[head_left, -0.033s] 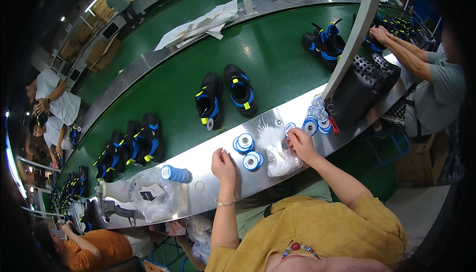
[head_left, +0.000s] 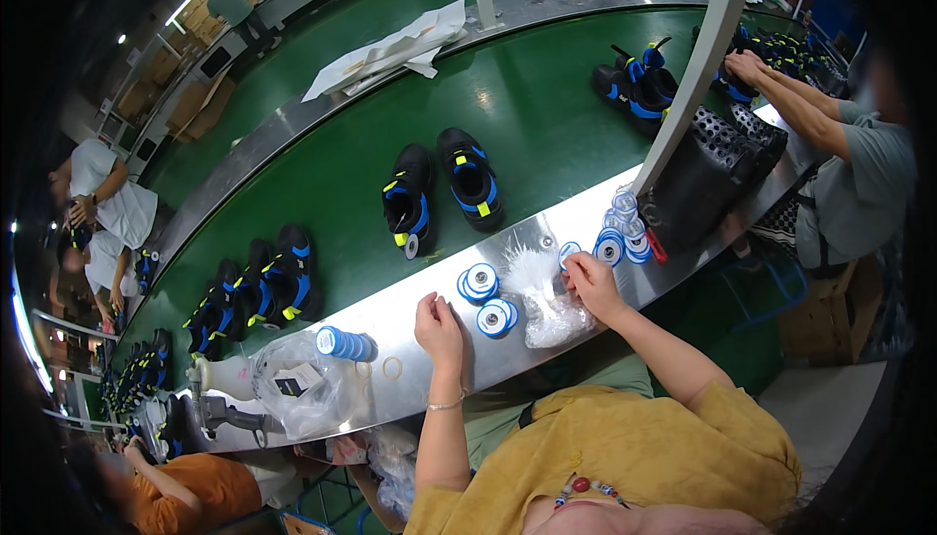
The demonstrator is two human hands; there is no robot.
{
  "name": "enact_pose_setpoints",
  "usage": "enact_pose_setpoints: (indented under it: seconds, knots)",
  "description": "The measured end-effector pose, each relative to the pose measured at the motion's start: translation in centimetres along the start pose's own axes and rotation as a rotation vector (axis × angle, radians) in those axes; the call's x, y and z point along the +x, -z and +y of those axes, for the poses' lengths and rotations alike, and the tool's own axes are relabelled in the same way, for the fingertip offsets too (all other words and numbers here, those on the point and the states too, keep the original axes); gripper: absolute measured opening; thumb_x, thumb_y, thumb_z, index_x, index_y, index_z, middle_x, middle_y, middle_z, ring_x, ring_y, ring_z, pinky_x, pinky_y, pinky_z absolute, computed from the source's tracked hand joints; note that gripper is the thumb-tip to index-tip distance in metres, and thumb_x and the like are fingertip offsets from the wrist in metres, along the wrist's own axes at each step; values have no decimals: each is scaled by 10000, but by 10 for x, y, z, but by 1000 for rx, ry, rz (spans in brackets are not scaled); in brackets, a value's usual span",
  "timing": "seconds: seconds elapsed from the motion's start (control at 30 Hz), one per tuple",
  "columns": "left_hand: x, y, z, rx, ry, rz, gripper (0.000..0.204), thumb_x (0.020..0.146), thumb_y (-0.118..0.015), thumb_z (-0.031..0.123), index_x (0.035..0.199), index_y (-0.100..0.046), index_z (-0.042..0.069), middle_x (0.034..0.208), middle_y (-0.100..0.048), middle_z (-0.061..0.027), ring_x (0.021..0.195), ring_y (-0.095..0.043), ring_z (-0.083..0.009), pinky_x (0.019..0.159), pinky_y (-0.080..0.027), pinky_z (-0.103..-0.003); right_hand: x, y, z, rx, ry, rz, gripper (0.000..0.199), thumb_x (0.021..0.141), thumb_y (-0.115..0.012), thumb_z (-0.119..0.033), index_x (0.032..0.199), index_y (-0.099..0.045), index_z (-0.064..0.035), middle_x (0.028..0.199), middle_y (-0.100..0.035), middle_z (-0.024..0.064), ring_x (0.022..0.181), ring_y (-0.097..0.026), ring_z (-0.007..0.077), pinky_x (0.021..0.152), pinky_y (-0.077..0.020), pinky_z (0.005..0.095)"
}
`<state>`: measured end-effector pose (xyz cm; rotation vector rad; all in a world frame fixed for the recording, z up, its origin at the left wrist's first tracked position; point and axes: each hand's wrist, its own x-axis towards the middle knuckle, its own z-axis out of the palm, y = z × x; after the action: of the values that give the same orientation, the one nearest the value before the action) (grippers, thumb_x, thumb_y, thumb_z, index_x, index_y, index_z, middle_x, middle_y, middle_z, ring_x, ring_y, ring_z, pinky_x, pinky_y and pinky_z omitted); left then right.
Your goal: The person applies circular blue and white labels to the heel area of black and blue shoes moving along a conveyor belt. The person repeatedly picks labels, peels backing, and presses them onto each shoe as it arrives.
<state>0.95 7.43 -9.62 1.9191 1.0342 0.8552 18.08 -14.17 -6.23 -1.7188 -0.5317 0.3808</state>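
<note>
Right hand (head_left: 596, 288) pinched a tag (head_left: 567, 253) beside the white strands (head_left: 532, 273). Left hand (head_left: 439, 329) curled in; couldn't tell if holding anything. Left shoe (head_left: 416, 166) showed a heel tag (head_left: 411, 246), right shoe (head_left: 456, 144) none visible; loose tags (head_left: 493, 319) unattached.

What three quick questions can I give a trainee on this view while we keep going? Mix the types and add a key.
1. True or false: a stack of blue discs lies to the left of the person's left hand.
2. Choose one: the black shoes have accents in
A) red and white
B) blue and yellow
C) orange and grey
3. Short answer: which hand is nearer the bundle of white plastic strands?

Key:
1. True
2. B
3. The right hand
</note>
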Motion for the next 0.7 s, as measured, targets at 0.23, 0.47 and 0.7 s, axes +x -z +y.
enact_pose_setpoints:
  seconds: [0.23,0.47,0.7]
  knots:
    - [-2,3,1,5,14,21,177,902,-584,104,1023,-633,-15,831,-667,-153,722,-641,-248,669,-508,-342,0,-4,6,-17,32,30,104,933,-557,-84,898,-595,6,716,-607,60,568,-577,113,510,-447,248]
    - [-1,2,5,20,-29,62,159,892,-600,111,988,-647,-7,800,-668,-155,686,-646,-265,638,-508,-348,-2,-1,15,85,26,129,110,941,-562,-89,892,-602,1,679,-592,30,561,-531,73,511,-423,231]
    - [0,7,6,39,-56,82,144,883,-608,95,979,-645,-6,789,-664,-156,683,-648,-270,631,-509,-348,-4,-5,5,-181,349,234,99,924,-553,-73,882,-593,6,672,-582,99,573,-566,187,538,-438,299]
